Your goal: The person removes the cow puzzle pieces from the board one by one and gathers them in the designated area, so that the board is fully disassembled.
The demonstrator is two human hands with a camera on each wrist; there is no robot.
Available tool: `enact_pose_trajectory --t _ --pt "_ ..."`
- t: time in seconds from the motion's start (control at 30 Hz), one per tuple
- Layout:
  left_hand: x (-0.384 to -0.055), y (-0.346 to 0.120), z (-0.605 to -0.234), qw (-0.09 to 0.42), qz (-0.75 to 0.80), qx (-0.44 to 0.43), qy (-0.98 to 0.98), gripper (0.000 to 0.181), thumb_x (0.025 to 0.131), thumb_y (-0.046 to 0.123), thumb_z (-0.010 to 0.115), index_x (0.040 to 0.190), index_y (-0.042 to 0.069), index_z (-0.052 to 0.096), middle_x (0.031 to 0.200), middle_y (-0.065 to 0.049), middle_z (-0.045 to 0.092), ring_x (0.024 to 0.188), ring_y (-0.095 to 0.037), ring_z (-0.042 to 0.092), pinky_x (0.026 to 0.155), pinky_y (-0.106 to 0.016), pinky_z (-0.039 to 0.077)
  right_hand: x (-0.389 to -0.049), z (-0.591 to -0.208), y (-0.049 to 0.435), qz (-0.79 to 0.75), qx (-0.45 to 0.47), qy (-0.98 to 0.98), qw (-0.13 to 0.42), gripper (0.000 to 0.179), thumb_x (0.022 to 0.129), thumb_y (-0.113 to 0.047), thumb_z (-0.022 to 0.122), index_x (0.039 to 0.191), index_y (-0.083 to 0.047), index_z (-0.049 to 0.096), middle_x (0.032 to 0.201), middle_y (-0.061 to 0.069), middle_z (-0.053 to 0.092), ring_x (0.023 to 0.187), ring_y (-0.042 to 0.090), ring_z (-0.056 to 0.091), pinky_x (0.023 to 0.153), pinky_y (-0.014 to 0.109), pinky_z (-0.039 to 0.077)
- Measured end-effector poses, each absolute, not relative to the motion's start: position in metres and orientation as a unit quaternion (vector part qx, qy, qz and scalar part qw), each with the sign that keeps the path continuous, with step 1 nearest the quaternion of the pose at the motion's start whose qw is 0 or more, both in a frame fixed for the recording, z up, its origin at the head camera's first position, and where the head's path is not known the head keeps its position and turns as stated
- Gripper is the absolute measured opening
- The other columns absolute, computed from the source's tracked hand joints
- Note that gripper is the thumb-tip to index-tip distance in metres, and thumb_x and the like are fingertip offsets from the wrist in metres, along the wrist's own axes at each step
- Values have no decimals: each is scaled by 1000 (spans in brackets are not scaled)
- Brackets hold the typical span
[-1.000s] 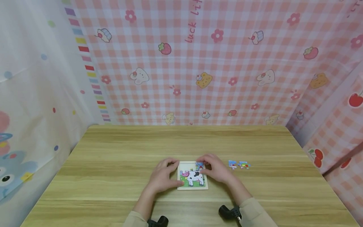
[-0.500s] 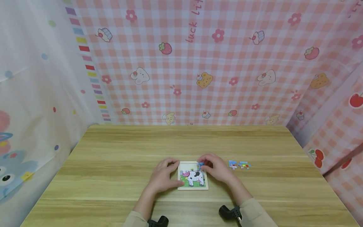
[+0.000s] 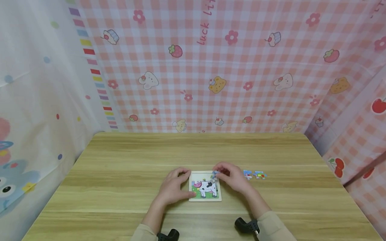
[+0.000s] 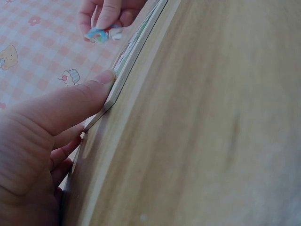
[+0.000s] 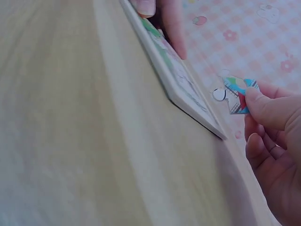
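A square wooden puzzle tray (image 3: 205, 200) lies on the table, with a cow picture (image 3: 208, 188) filling its lower part and a bare pale strip along the top. My left hand (image 3: 173, 188) holds the tray by its left side, thumb on the front corner and fingers at the back corner. Between thumb and fingers, my right hand (image 3: 233, 177) pinches a jigsaw piece (image 5: 237, 95), blue, white and red with a round knob. In the right wrist view the piece is raised and tilted above the tray's far right corner.
Two loose jigsaw pieces, one with a white-and-pink figure (image 3: 247, 175) and one with green and red patches (image 3: 260, 175), lie right of the right hand. The wooden table (image 3: 135, 150) runs back to a pink checked curtain (image 3: 199, 63).
The right hand has lifted the jigsaw piece from the tray's upper right corner and moved slightly right with it, tilting it. The left hand stays in place on the tray.
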State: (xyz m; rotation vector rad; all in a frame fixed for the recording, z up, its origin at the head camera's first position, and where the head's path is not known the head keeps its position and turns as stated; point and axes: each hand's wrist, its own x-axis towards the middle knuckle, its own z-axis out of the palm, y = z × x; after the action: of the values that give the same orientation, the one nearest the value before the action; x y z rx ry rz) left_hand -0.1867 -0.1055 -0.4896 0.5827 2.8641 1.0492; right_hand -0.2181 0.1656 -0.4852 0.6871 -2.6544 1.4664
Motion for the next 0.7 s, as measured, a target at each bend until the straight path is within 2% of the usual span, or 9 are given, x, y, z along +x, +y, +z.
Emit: enact_pose_trajectory --t 0.17,0.47,0.7 --pt "-186 -105 -490 18 338 188 922 87 73 42 85 144 4 51 144 -10 46 137 -33 34 112 -54 26 -216 -482 181 511 194 -837 18 15 91 -4 70 105 -6 69 91 3 67 78 15 58 67 25 49" --pt "-187 -106 -490 22 336 185 923 87 73 43 85 144 4 51 144 -10 45 137 -33 34 112 -54 27 -211 -479 227 519 167 -837 48 15 91 -1 69 106 -2 68 89 6 65 76 12 57 65 24 49" --pt "-187 -106 -490 20 333 187 924 87 73 44 84 144 4 51 143 -9 46 136 -32 35 111 -53 27 -203 -477 261 512 154 -841 84 18 92 1 67 109 3 67 91 11 65 78 8 57 67 20 48"
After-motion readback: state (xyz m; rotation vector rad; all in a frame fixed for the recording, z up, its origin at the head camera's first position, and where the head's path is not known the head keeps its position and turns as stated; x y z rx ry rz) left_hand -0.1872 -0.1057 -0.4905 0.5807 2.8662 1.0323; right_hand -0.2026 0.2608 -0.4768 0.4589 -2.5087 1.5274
